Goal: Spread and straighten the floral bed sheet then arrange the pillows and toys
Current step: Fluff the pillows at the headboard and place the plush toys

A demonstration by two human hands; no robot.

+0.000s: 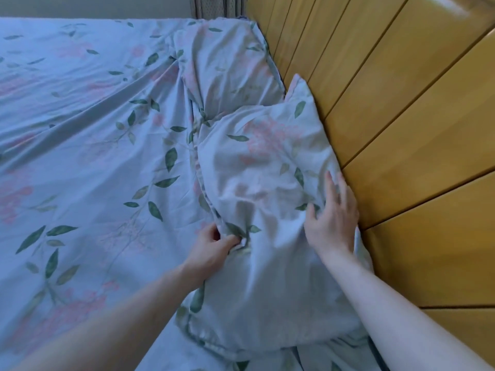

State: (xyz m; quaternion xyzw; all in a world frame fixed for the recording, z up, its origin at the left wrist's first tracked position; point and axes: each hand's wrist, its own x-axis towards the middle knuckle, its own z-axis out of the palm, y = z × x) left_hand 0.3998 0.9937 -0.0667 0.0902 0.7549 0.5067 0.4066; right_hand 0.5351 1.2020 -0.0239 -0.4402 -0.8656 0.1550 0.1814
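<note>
A pale blue cotton bed sheet printed with green leaves and pink blossoms (80, 145) lay spread over the bed, mostly flat toward the far edge but pulled into long diagonal creases that ran toward the headboard side. Along that side stood a headboard of honey-coloured wooden planks (401, 116), and two pillows in the same floral fabric lay against it. The far pillow (227, 68) sat near the far corner of the bed, rumpled, with one edge touching the wood. The near pillow (262, 183) lay just beside it, nearer the person, tilted so that its upper corner leaned on the planks while its lower end sagged toward the near edge of the bed. The left hand (211, 250) gripped the near pillow at its sheet-side seam, fingers curled into a bunched fold of the cover. The right hand (332, 218) rested on the same pillow at its headboard side, fingers spread and nearly straight, pressing the fabric close to the wood without clasping it. Both bare forearms reached in from the near edge of the bed. A strip of patterned grey-beige curtain (211, 6) hung behind the far corner, above the far pillow.
</note>
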